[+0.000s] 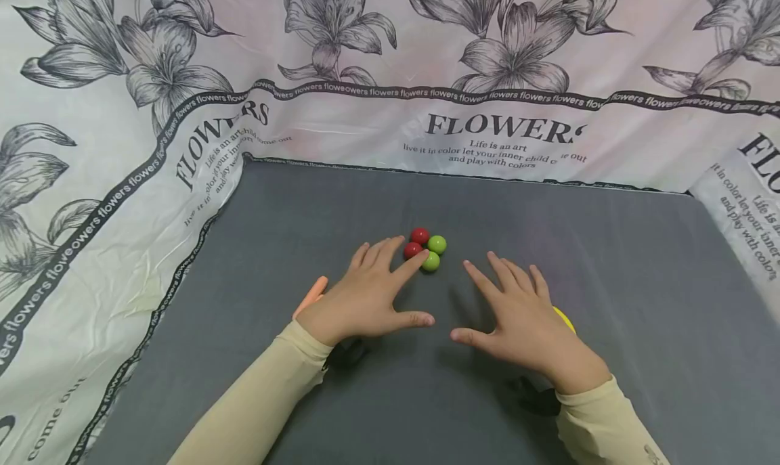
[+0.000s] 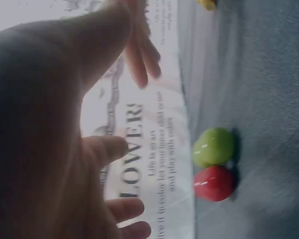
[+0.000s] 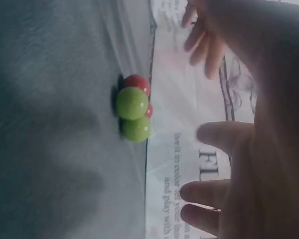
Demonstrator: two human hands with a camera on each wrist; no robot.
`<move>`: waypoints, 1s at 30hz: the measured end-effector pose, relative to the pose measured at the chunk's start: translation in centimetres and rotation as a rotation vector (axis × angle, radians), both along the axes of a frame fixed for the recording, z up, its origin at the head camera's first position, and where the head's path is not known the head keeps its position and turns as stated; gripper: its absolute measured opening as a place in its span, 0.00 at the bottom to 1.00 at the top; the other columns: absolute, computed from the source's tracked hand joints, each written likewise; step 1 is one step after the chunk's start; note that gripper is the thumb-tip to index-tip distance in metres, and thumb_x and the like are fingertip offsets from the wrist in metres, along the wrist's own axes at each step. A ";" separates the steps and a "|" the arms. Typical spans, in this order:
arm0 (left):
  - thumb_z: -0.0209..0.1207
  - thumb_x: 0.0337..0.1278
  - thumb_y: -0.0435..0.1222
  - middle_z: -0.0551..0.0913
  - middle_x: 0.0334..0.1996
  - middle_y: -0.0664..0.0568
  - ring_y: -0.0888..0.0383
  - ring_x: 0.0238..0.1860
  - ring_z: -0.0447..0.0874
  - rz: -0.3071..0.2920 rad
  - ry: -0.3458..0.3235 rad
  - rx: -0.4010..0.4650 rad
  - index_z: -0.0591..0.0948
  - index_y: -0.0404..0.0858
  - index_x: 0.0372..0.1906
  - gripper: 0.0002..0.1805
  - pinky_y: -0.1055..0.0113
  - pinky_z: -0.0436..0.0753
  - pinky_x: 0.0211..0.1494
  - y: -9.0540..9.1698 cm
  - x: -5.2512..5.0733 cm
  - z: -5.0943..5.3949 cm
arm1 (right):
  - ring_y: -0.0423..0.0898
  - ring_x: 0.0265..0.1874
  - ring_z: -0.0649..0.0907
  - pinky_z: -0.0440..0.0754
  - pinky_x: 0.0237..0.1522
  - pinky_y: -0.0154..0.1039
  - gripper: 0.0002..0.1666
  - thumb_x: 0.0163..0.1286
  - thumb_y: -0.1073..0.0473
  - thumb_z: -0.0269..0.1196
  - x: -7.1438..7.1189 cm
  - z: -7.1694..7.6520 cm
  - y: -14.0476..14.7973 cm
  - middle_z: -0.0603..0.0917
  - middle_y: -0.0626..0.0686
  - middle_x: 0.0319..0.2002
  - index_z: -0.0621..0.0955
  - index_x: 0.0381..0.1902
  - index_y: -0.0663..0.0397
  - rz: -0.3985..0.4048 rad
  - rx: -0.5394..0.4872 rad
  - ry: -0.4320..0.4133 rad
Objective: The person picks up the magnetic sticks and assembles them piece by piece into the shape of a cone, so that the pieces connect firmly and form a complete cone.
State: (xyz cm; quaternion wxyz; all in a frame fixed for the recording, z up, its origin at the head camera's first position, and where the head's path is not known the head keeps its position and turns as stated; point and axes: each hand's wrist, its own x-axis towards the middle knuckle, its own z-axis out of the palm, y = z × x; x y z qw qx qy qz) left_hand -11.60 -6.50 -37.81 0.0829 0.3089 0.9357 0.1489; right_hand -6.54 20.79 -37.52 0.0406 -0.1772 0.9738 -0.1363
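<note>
Centrally, four small, smooth, glossy balls lie in a tight cluster on a dark grey surface [image 1: 390, 411]: two red balls [image 1: 420, 235] to the left and two green balls [image 1: 437, 244] to the right, as seen from the head. Each is rounded and bears bright highlights. Two bare hands are held apart from each other, with fingers extended and spread and nothing grasped. The left hand [image 1: 359, 299] is nearer the cluster; in the head view its index fingertip overlaps the lower red and lower green balls, whereas the left wrist view shows its fingers clear of the visible pair. The right hand [image 1: 524, 323] stands to the right of the cluster, apart from it. Partly hidden behind the left hand is one orange object [image 1: 312, 296], its visible part elongated; behind the right hand shows the curved edge of one yellow object [image 1: 565, 318]. Neither can be identified. Two cream sleeves [image 1: 256, 390] of plain fabric cover the forearms. The grey surface has a fine-grained texture, and a white sheet [image 1: 353, 126], creased and printed with black line-drawn flowers and lettering, borders it.
</note>
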 end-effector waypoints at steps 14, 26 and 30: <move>0.63 0.74 0.47 0.83 0.39 0.54 0.59 0.36 0.78 0.100 0.001 0.121 0.82 0.44 0.56 0.15 0.62 0.78 0.39 3.9 -4.6 -2.3 | 0.53 0.38 0.85 0.82 0.39 0.55 0.28 0.65 0.56 0.76 2.1 -1.9 5.1 0.85 0.59 0.49 0.84 0.60 0.62 -0.212 -0.089 0.139; 0.64 0.74 0.44 0.83 0.36 0.56 0.58 0.34 0.80 0.096 0.042 0.042 0.82 0.45 0.56 0.13 0.59 0.81 0.36 5.7 -4.9 -3.5 | 0.46 0.31 0.81 0.80 0.34 0.47 0.13 0.63 0.67 0.75 1.7 -3.3 5.8 0.82 0.53 0.36 0.89 0.46 0.62 -0.144 -0.100 0.097; 0.64 0.73 0.44 0.80 0.32 0.57 0.58 0.31 0.78 0.088 0.031 0.038 0.82 0.44 0.55 0.13 0.60 0.79 0.33 5.8 -4.3 -3.5 | 0.44 0.30 0.79 0.80 0.34 0.45 0.11 0.64 0.67 0.75 1.6 -3.4 5.1 0.81 0.51 0.35 0.89 0.44 0.61 -0.133 -0.106 0.073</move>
